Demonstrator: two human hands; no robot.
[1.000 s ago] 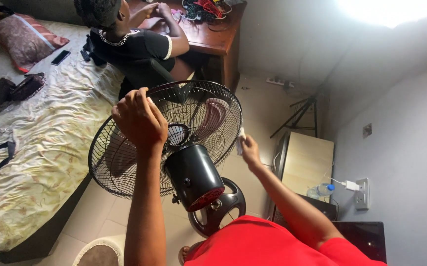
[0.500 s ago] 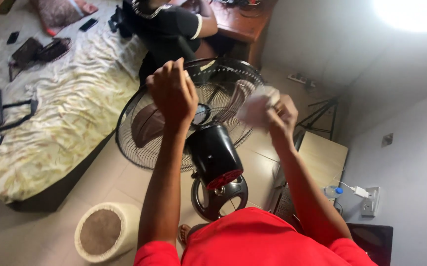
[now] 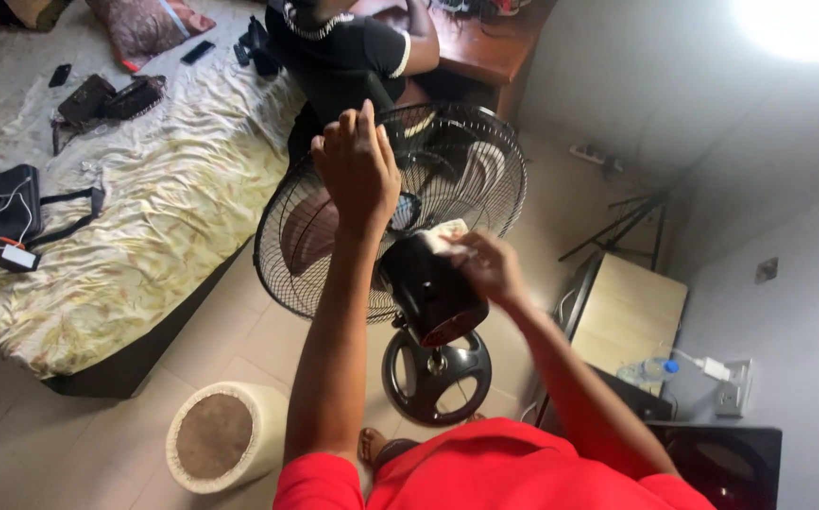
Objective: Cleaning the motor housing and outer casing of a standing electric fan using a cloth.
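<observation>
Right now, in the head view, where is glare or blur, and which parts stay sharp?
Head view: strong white glare burns out the wall's top right corner; the right hand with the white cloth is motion-blurred; the left hand on the fan grille and the bed look sharper.
</observation>
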